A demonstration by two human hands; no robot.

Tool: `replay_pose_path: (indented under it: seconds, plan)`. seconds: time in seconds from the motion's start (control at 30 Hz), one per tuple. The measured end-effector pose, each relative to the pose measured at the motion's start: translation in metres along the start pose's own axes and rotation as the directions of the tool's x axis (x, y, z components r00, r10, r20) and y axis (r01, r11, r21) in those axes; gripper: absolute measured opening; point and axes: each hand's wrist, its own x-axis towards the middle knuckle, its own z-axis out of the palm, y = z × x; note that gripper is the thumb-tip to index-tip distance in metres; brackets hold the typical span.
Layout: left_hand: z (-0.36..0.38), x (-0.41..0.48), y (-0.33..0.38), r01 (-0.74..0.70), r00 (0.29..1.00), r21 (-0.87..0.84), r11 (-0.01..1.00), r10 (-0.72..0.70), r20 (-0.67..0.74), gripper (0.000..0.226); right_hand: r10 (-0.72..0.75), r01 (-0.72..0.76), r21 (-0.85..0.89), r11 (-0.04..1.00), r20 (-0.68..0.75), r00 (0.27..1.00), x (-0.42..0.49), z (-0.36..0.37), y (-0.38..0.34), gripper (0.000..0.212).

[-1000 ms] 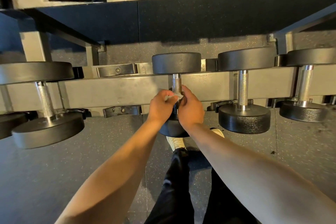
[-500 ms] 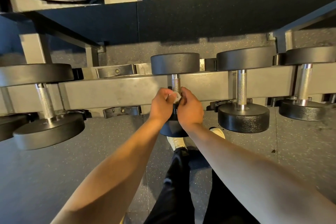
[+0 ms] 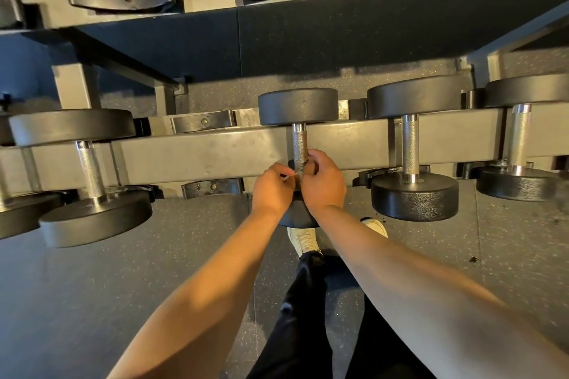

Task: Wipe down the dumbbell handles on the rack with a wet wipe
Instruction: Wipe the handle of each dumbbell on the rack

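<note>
Rack [image 3: 215, 151], front rail: middle dumbbell [image 3: 298, 106], handle [image 3: 300, 141] gripped at near end by right hand [image 3: 323, 184]; left hand [image 3: 272, 191], touching it, pinches white wipe [image 3: 288, 176]. Other dumbbells [image 3: 411, 144] either side.

Warm dim light, curved wide-angle edges

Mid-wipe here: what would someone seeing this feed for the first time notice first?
Two bare hands meet at centre frame on the middle dumbbell: the left hand pinches a scrap of white wipe, and the right hand curls round the lower end of the knurled handle. Around them a grey rack holds more black dumbbells on both sides, with a white shoe just below.
</note>
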Motion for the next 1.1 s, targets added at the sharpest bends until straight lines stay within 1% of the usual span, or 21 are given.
replay_pose_path:
  seconds: [0.1, 0.13, 0.2, 0.27, 0.3, 0.37, 0.43, 0.5, 0.57, 0.6, 0.63, 0.73, 0.8, 0.87, 0.93, 1.0, 1.1]
  plan:
    - [0.005, -0.029, 0.005, -0.087, 0.985, -0.166, 0.982, 0.060, -0.160, 0.006, -0.006, 0.004, 0.074, 0.997, 0.018, 1.000, -0.005, -0.007, -0.003, 0.023]
    - [0.008, -0.037, 0.006, -0.116, 0.980, -0.233, 0.966, 0.072, -0.186, 0.008, -0.025, 0.022, 0.097, 0.995, 0.030, 0.999, -0.008, -0.009, -0.003, 0.020]
    - [0.014, -0.042, 0.007, -0.143, 0.979, -0.309, 0.940, 0.089, -0.182, 0.023, -0.078, 0.067, 0.167, 0.984, 0.061, 0.995, -0.015, -0.015, -0.003, 0.015]
    - [0.019, -0.040, 0.011, -0.173, 0.981, -0.268, 0.948, 0.140, -0.137, 0.039, -0.106, 0.080, 0.232, 0.969, 0.102, 0.989, -0.018, -0.023, -0.001, 0.014]
    - [0.020, -0.039, 0.013, -0.199, 0.977, -0.220, 0.955, 0.177, -0.115, 0.048, -0.118, 0.085, 0.235, 0.968, 0.132, 0.984, -0.016, -0.027, 0.000, 0.014]
    - [0.023, -0.035, 0.017, -0.217, 0.974, -0.169, 0.962, 0.202, -0.099, 0.062, -0.153, 0.121, 0.174, 0.977, 0.184, 0.971, -0.009, -0.034, 0.000, 0.013]
    - [0.021, -0.032, 0.020, -0.218, 0.973, -0.213, 0.952, 0.197, -0.118, 0.067, -0.171, 0.144, 0.155, 0.977, 0.174, 0.970, -0.002, -0.037, -0.002, 0.015]
    - [0.016, -0.025, 0.021, -0.232, 0.969, -0.277, 0.933, 0.196, -0.153, 0.066, -0.099, 0.077, 0.244, 0.967, 0.078, 0.992, 0.003, -0.036, -0.006, 0.018]
    - [0.013, -0.022, 0.021, -0.210, 0.975, -0.283, 0.936, 0.179, -0.132, 0.056, 0.068, -0.059, 0.409, 0.911, -0.009, 0.998, 0.010, -0.033, -0.011, 0.023]
    - [0.014, -0.021, 0.021, -0.179, 0.982, -0.275, 0.945, 0.152, -0.116, 0.049, 0.149, -0.125, 0.479, 0.869, -0.013, 0.989, 0.014, -0.031, -0.015, 0.026]
    - [0.015, -0.021, 0.022, -0.142, 0.987, -0.247, 0.959, 0.117, -0.112, 0.044, 0.198, -0.169, 0.521, 0.837, 0.000, 0.980, 0.018, -0.029, -0.020, 0.029]
    - [0.019, -0.019, 0.021, -0.073, 0.984, -0.144, 0.987, 0.048, -0.174, 0.045, 0.228, -0.234, 0.561, 0.794, 0.083, 0.970, 0.026, -0.021, -0.032, 0.034]
    - [0.020, -0.017, 0.022, -0.063, 0.979, -0.093, 0.994, 0.043, -0.200, 0.044, 0.240, -0.259, 0.610, 0.749, 0.115, 0.964, 0.030, -0.019, -0.038, 0.027]
    - [0.022, -0.017, 0.022, -0.059, 0.977, -0.056, 0.997, 0.046, -0.206, 0.045, 0.252, -0.280, 0.667, 0.691, 0.141, 0.957, 0.036, -0.019, -0.043, 0.017]
    - [0.023, -0.019, 0.023, -0.056, 0.977, -0.029, 0.998, 0.049, -0.208, 0.046, 0.268, -0.303, 0.694, 0.653, 0.162, 0.950, 0.042, -0.017, -0.045, 0.011]
    - [0.025, -0.018, 0.023, -0.042, 0.976, 0.002, 0.999, 0.042, -0.212, 0.047, 0.291, -0.309, 0.717, 0.625, 0.154, 0.944, 0.044, -0.013, -0.047, 0.009]
    - [0.026, -0.015, 0.022, -0.037, 0.978, 0.029, 0.999, 0.042, -0.205, 0.044, 0.318, -0.289, 0.697, 0.657, 0.091, 0.944, 0.043, -0.002, -0.055, 0.008]
